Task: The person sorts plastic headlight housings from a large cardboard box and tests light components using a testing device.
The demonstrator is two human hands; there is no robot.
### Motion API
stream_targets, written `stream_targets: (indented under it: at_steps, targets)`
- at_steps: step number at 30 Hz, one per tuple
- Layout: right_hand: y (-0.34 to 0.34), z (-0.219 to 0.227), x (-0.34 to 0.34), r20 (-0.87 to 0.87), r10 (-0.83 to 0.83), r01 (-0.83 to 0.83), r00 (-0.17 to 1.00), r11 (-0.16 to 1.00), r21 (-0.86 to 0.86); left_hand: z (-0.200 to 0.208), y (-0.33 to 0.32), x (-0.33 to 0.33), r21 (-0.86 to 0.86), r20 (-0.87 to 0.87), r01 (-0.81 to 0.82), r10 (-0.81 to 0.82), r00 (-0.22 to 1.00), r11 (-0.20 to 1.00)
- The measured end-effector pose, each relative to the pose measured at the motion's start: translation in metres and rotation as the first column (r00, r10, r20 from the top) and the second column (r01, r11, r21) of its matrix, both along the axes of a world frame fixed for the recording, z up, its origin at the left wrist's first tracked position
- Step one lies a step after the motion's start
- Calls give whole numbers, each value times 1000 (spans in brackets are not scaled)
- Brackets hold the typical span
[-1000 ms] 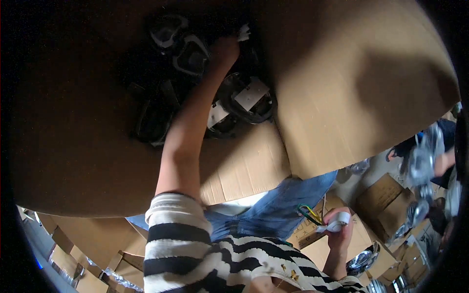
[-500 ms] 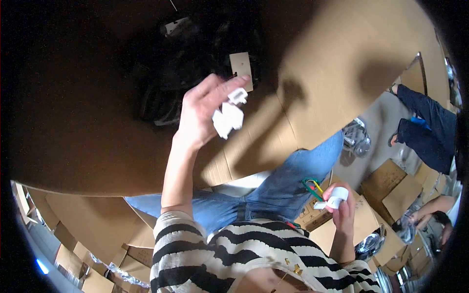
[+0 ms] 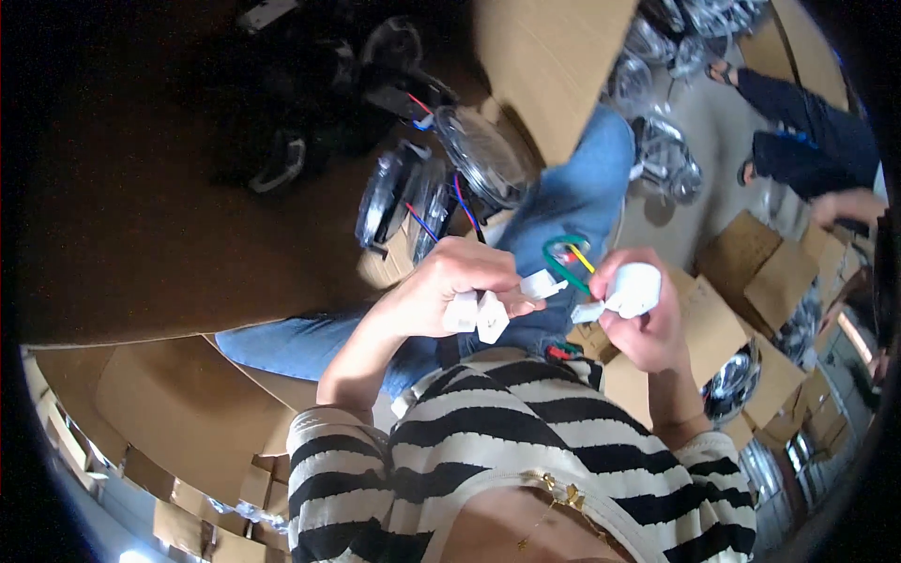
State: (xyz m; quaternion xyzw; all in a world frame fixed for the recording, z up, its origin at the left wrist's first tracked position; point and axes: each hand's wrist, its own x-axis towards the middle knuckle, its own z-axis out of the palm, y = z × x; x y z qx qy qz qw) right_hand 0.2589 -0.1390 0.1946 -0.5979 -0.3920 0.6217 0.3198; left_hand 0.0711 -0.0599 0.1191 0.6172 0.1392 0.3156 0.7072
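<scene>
I have connectors (image 3: 493,319) in the left hand (image 3: 455,281); lamp units (image 3: 483,155) beyond it, inside a carton (image 3: 141,263). Plug (image 3: 588,311) in the right hand (image 3: 654,328) — boxes (image 3: 774,272) to that hand's right, wrapped units (image 3: 666,159) on the floor (image 3: 718,202) beyond it.

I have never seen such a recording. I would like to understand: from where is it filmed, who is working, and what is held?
There is no machine here: a person works bare-handed. A wide fisheye camera worn on the head looks down, so straight edges seem bent and the striped shirt shows at the bottom. The left hand holds small white plastic pieces; the right hand holds a rounded white piece and a smaller white one, close to a green wire and a yellow wire. Ahead is a large cardboard box with dark rounded parts inside, some with red and blue wires. Another person's legs show at right.
</scene>
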Motion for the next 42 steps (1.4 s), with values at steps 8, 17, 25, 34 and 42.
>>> stream_targets:
  at_steps: [8,17,25,34,42]
  targets:
    - [-7,7,-6,-189,-118,96,975,988,-124,-1,-14,0,-47,70,305,-302,951,951]
    - [-14,17,-6,-156,-51,24,986,985,-172,9,-25,3,-36,91,423,-419,904,905]
    - [-25,20,-8,-204,-28,-3,979,988,-152,14,-29,1,-77,10,435,-435,900,897]
    - [-37,24,-9,-111,199,-218,974,956,-197,15,-40,-5,-171,10,501,-507,862,848]
    - [-50,13,-17,-169,168,-186,971,978,-98,14,-53,-5,-199,-61,496,-515,855,846]
